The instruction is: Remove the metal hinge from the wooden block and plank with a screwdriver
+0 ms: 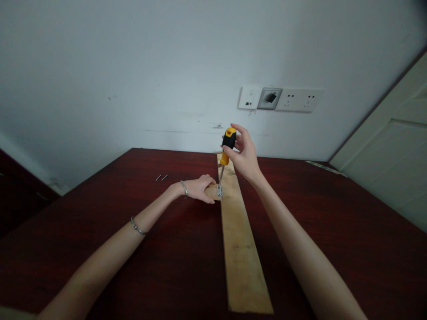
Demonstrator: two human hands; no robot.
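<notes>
The right hand (246,156) is closed by its fingers on the handle of the black-and-yellow screwdriver (228,141), whose tip points down at the small metal bracket (219,192). The left hand (201,188) is clamped on the short wooden piece (212,192), beside the long board (242,249). Two thin metal pieces (158,177) lie on the dark red table (167,275).

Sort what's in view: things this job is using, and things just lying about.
Job in hand:
screwdriver, its tip at the metal bracket
short wooden piece
long board
two loose screws, probably

Apparently not involved:
pale strip, far right
wall sockets, fixed
</notes>
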